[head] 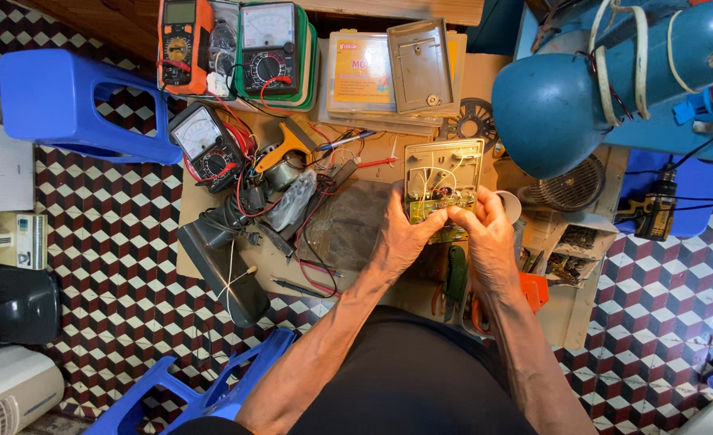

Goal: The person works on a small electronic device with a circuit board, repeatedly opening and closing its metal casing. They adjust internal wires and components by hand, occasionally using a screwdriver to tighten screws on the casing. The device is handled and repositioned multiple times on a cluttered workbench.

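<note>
Closest to the camera, two bare forearms reach forward over a dark lap to a low wooden counter (pixel 485 80). The left hand (pixel 401 238) and the right hand (pixel 489 234) meet on a green circuit board (pixel 437 209). Each hand's grip is closed on the board, the left thumb and fingers pinching its near left edge, the right fingers curled over its near right edge. The board sits at the near end of an open cream-coloured case (pixel 443 167), which lies flat on the counter with thin wires showing inside.

Just nearer than the case, between the wrists, lies a green-handled tool (pixel 455 274), with orange-handled pliers (pixel 534 288) to its right. Left of the case, a dark mat (pixel 348 221) covers the counter, and beyond that a tangle of red and black leads (pixel 259 185) surrounds a yellow-handled tool (pixel 288 145) and an analogue meter (pixel 205 145). Right of the case stands a large blue lamp shade (pixel 546 113).

Farther than the case lies its grey back cover (pixel 421 68) on a flat plastic box (pixel 360 72). Farther left sit a green-cased meter (pixel 272 48) and an orange multimeter (pixel 183 44). Blue plastic stools (pixel 66 101) stand on the patterned tile floor well left of the case.
</note>
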